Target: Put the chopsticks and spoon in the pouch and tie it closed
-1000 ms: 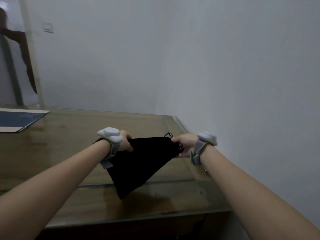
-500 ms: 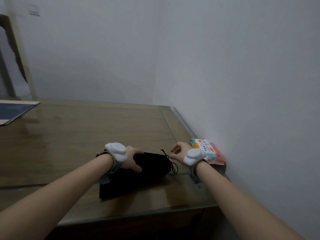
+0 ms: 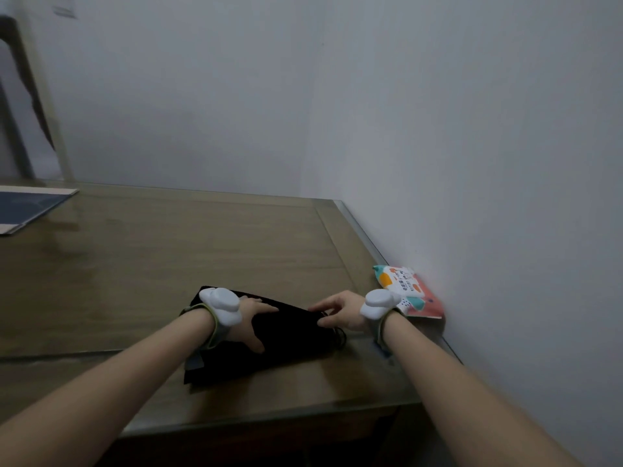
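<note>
A black drawstring pouch lies flat on the wooden table near its front right corner, mouth end pointing right. Its black cord loops out at that end. My left hand rests flat on the pouch's left half with fingers spread. My right hand is at the mouth end, thumb and fingers apart, fingertips touching the fabric just above the cord. No chopsticks or spoon show; whether they are inside the pouch cannot be told.
A colourful soft packet lies against the right wall, just behind my right wrist. A blue folder sits at the far left of the table. The table's front edge runs just below the pouch.
The pouch, held up stretched between both hands a second ago, now lies on the table. My left hand has flattened on it and my right hand has moved back onto the mouth end.
</note>
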Tool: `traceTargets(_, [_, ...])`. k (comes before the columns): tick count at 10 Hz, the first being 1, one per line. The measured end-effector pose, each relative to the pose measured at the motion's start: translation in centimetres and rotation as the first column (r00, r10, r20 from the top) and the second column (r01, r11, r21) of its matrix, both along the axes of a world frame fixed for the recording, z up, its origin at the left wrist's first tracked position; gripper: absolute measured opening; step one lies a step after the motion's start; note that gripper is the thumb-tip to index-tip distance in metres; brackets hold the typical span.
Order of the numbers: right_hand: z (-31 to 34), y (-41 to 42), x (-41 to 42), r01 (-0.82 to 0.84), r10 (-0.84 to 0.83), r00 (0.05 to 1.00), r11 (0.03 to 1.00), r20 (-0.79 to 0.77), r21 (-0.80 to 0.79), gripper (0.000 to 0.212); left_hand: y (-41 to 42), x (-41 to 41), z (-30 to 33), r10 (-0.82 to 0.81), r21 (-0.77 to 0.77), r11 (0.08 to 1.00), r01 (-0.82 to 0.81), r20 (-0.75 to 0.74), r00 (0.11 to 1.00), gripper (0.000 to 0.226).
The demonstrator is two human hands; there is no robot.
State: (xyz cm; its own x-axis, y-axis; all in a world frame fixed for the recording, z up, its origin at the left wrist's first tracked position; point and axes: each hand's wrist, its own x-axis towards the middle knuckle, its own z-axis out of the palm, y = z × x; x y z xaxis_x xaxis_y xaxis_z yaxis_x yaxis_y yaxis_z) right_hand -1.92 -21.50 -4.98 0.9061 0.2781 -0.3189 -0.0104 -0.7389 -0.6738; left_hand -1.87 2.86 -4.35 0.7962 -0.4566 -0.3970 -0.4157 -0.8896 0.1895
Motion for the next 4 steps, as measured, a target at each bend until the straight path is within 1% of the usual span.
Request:
traceTargets(1, [-0.4, -0.3, -0.2, 0.011, -0.010, 0.998, 1.000, -0.060, 0.018, 0.042, 0.2, 0.1, -0.1, 0.035, -0.016, 0.999, -0.035, -0.031, 0.999, 0.090])
traceTargets(2, [1.1, 0.4, -0.3, -0.041, 0.049, 0.997, 0.992, 0.057, -0.121, 0.044, -0.2, 0.0, 0.5, 0.056, -0.034, 0.998, -0.059, -0.074, 0.996, 0.090])
traceTargets(3, [4.3, 1.3, 0.0, -0.022, 0.034, 0.988, 0.996, 0.153, -0.081, 0.041, -0.2, 0.2, 2.1, 0.109, -0.102, 0.988, -0.116, -0.077, 0.991, 0.085])
traceTargets(4, [6.9, 1.8, 0.0, -0.053, 0.066, 0.977, 0.996, 0.204, -0.065, 0.036, 0.0, 0.7, 4.0, 0.150, -0.176, 0.973, -0.149, -0.007, 0.989, 0.075])
